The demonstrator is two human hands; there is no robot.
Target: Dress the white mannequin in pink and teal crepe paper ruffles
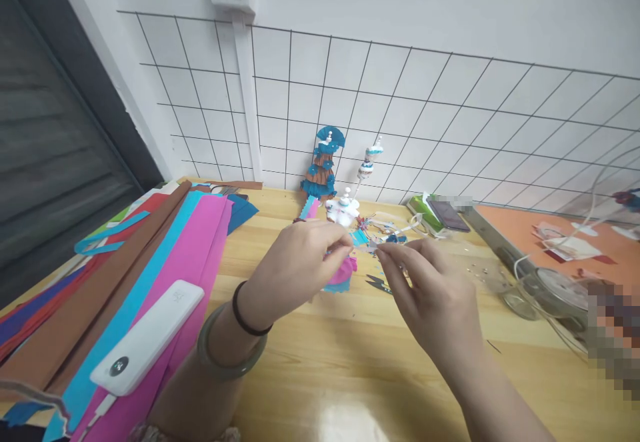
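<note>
"How are your fingers?"

"On my left hand point(300, 255) and right hand point(437, 289) they are bent into two pinches, apart from each other. If they grip something thin, I cannot tell."

"And the paper?"

"The pink ruffled paper point(344, 271) is just below my left fingers."

"What could go wrong?"

"The snips point(379, 285) are just beside my right fingers, with the tips toward the paper. If I lower this hand without looking, I think they could prick me or catch the paper. The small beads point(485, 271), right of my right fingers, may roll if my hand brushes them."

"And the place?"

"Under my fingers is the tabletop point(300, 369) of pale wood, a little shiny. Left of them lie coloured sheets point(203, 245) with a white power bank point(150, 335) on top. Beyond, a black grid point(393, 96) stands at the white wall point(450, 2)."
</note>
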